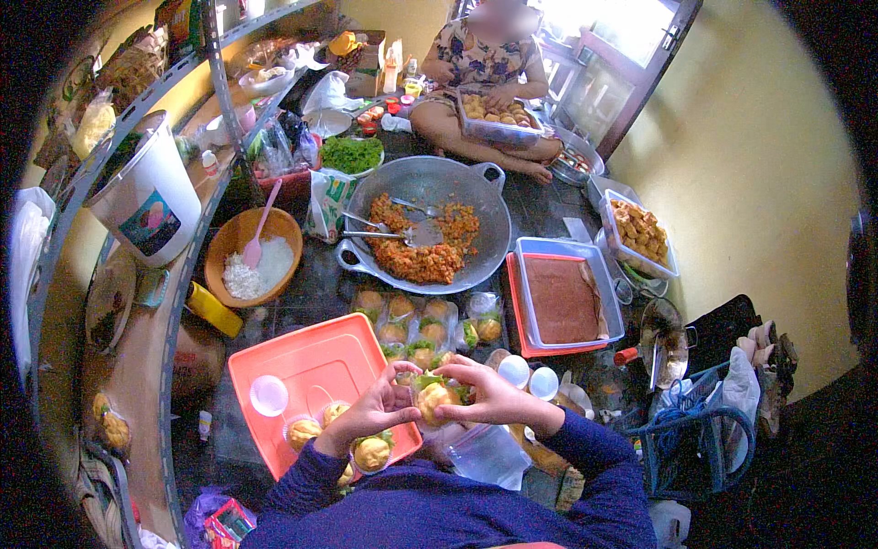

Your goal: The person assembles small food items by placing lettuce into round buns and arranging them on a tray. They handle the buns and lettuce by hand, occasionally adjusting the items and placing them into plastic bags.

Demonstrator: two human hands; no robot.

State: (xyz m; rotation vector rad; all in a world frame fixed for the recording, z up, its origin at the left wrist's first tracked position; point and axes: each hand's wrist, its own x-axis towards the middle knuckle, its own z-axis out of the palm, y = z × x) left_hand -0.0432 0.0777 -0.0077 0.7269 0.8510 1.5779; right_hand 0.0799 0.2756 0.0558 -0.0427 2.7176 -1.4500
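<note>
Both hands, left hand [373,409] and right hand [489,392], pinch the bagged snack [433,397]; it looks light, soft, crushable, best held by its edges.

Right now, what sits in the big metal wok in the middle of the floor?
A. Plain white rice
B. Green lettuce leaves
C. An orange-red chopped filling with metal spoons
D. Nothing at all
C: the wok holds a heap of orange-red chopped filling with metal spoons lying in it; the white grains are in the brown bowl beside it.
</note>
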